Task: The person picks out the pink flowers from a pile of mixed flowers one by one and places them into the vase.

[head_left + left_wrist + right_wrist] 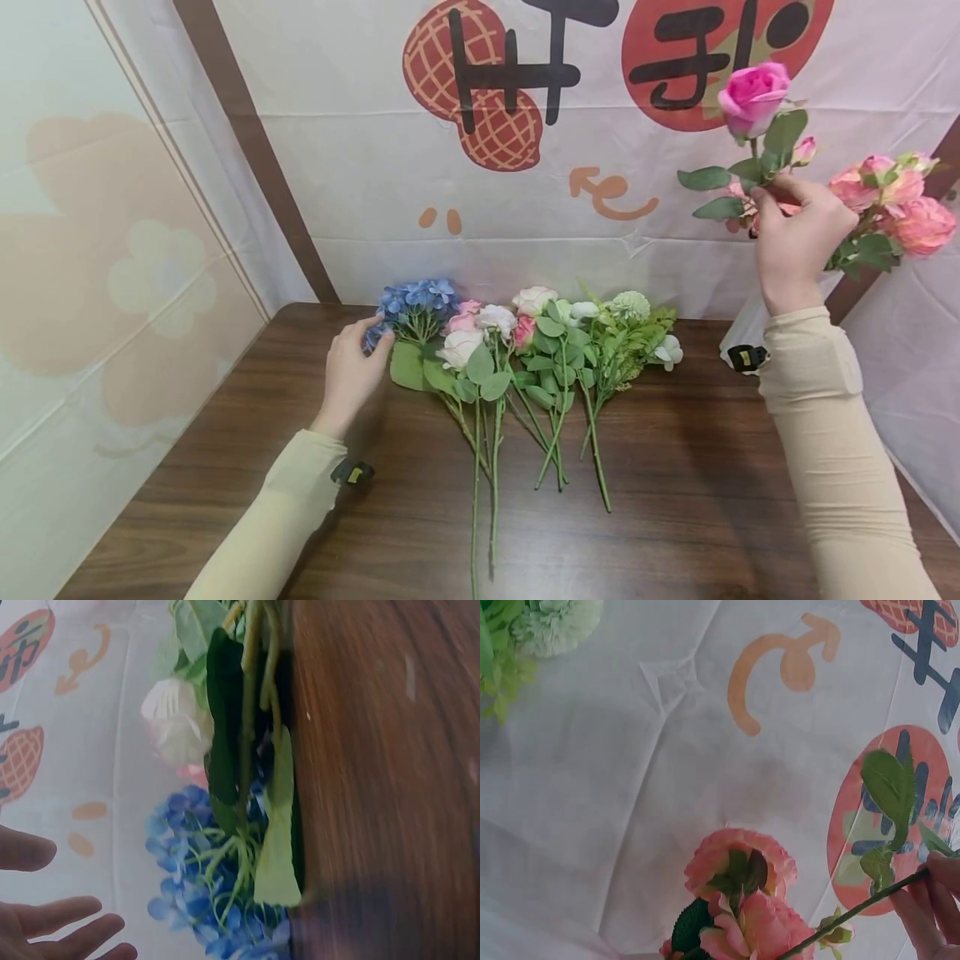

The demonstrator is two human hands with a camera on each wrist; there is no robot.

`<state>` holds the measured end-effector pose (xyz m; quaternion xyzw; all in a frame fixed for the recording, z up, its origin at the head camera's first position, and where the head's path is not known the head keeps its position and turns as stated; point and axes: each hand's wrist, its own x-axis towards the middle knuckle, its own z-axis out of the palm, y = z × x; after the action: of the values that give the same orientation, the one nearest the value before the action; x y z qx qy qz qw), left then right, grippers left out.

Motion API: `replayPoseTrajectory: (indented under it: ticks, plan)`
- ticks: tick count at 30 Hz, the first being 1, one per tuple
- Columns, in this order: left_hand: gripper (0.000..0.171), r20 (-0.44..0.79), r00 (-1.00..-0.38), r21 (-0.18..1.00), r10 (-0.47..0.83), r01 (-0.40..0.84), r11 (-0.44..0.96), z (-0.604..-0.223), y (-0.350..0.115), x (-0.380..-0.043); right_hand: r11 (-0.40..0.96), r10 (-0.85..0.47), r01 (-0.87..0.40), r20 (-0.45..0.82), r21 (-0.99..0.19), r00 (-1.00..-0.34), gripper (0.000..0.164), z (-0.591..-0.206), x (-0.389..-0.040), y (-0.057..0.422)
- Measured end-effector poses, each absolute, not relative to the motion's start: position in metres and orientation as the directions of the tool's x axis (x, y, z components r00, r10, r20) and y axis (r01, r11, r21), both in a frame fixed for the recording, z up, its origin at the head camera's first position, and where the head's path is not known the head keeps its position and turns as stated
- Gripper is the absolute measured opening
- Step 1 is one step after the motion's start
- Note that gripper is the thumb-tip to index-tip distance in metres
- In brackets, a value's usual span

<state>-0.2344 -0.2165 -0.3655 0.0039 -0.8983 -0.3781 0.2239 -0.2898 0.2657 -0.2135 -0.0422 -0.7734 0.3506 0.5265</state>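
Observation:
My right hand is raised at the right and pinches the green stem of a magenta rose. Its bloom points up in the head view and lies outside the right wrist view. Pink peonies stand behind and beside this hand. Over the table's back left, my left hand is beside a blue hydrangea. In the left wrist view, that hand's fingers are spread and apart from the hydrangea's petals, holding nothing.
White roses, a pale green pompom flower and leafy stems lie along the back of the brown table, stems toward the front. A white object behind my right forearm is mostly hidden. A printed cloth hangs behind.

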Motion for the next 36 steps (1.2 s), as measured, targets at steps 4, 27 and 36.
replayPoseTrajectory:
  ticks: [4, 27, 36]
  plan:
    - [0.043, 0.399, -0.898, 0.677, -0.188, 0.150, 0.720, -0.367, -0.225, -0.232, 0.728, 0.472, -0.318, 0.781, -0.607, -0.410, 0.017, -0.210, -0.291, 0.272]
    - [0.046, 0.391, -0.897, 0.690, -0.207, 0.136, 0.711, -0.368, -0.239, -0.229, 0.767, 0.542, -0.182, 0.774, -0.615, -0.328, 0.026, -0.218, -0.288, 0.303]
    - [0.045, 0.407, -0.890, 0.683, -0.203, 0.149, 0.715, -0.368, -0.240, -0.229, 0.778, 0.516, -0.190, 0.781, -0.599, -0.351, 0.031, -0.226, -0.289, 0.311]
